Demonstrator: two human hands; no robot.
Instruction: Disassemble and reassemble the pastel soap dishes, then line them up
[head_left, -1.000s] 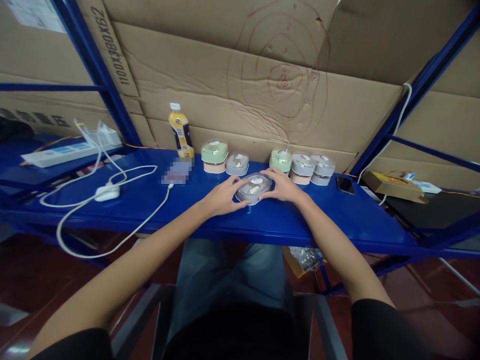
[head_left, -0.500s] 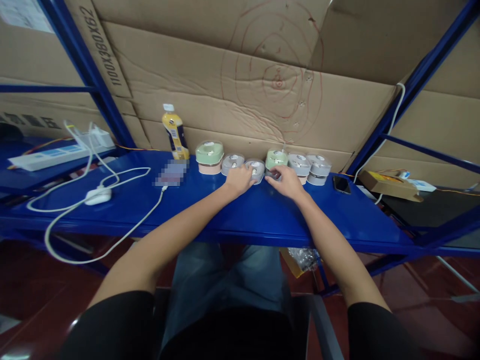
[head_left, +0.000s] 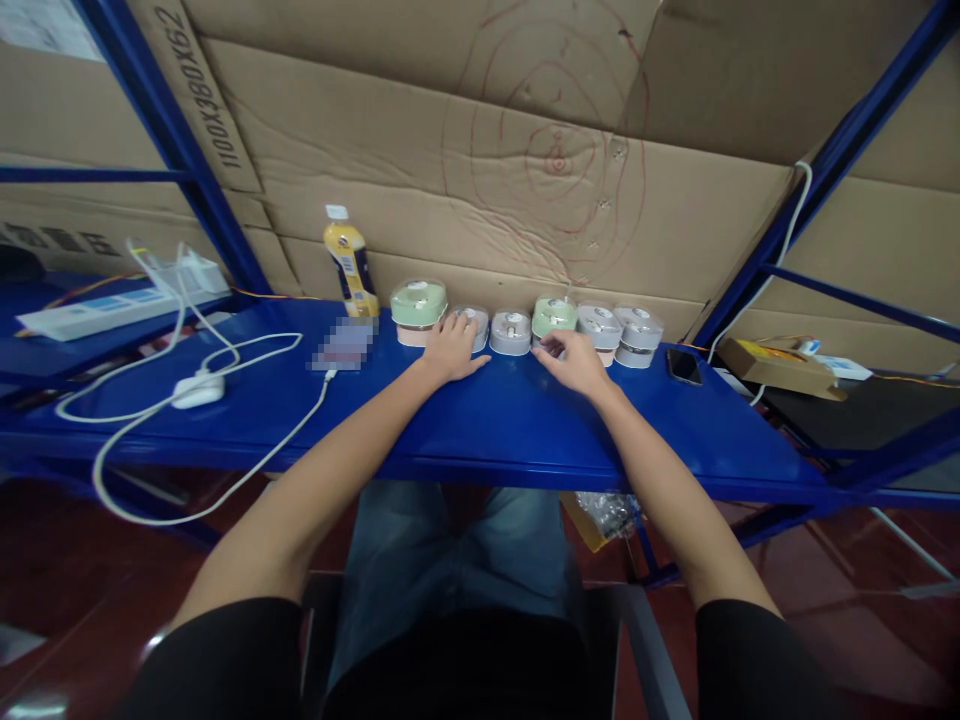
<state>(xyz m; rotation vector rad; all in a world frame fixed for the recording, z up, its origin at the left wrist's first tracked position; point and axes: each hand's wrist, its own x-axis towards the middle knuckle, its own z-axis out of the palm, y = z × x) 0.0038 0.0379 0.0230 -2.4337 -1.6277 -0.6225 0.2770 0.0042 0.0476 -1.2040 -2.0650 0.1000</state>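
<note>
Smooth, glossy plastic boxes [head_left: 511, 335], shiny metal-looking tabletop [head_left: 525, 430], matt, creased cardboard [head_left: 337, 150], denim trousers [head_left: 405, 550].

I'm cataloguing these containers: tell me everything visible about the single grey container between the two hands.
The grey container is low and rounded, apparently plastic, with a clear-looking top bearing pale details too small to read. It looks closed and sits level on the blue table, between the left hand and right hand. Neither hand visibly holds it; nothing is stacked on it.

Muted light; shade dulls the cardboard [head_left: 375, 150] at 2 o'clock, glare spots the dim floor [head_left: 67, 560] at 8. Edges stretch and soften; a patch [head_left: 343, 343] at 9 is pixelated.
</note>
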